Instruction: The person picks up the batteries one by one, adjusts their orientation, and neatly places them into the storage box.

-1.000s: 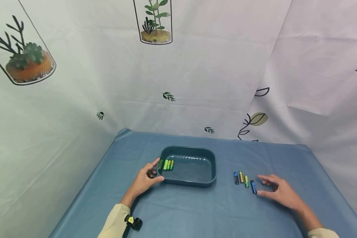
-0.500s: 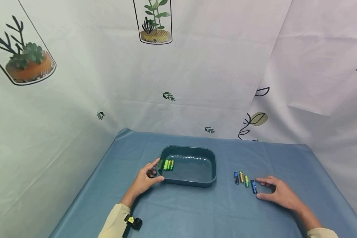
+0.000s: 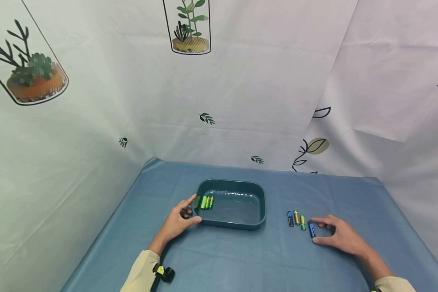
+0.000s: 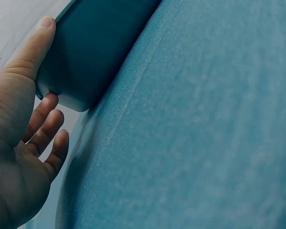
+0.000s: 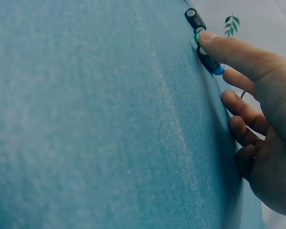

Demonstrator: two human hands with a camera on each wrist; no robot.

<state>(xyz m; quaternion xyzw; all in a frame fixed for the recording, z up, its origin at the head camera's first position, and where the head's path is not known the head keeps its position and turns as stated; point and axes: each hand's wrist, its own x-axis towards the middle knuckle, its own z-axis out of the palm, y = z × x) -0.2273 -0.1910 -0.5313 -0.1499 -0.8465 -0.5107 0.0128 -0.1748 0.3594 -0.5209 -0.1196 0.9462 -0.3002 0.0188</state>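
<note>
My left hand (image 3: 179, 217) grips the left end of a dark teal rectangular dish (image 3: 229, 224), thumb at the near corner and index finger on the left rim. In the left wrist view the other fingers curl beside the dish's wall (image 4: 86, 52). Several green batteries (image 3: 207, 202) lie side by side at the dish's left end. My right hand (image 3: 341, 235) pinches a blue battery (image 3: 312, 230) lying on the cloth, index fingertip at its far end and thumb at its near end. The right wrist view shows the blue battery (image 5: 209, 62) between thumb and index finger.
Left of the pinched battery lie a green battery (image 3: 303, 222), a gold one (image 3: 296, 217) and a dark blue one (image 3: 290, 219) in a row. A blue cloth (image 3: 241, 259) covers the table. A patterned white curtain (image 3: 233, 89) stands behind it.
My right hand has moved slightly left, bringing its thumb and index finger to the ends of the blue battery. The left hand and the dish have stayed in place.
</note>
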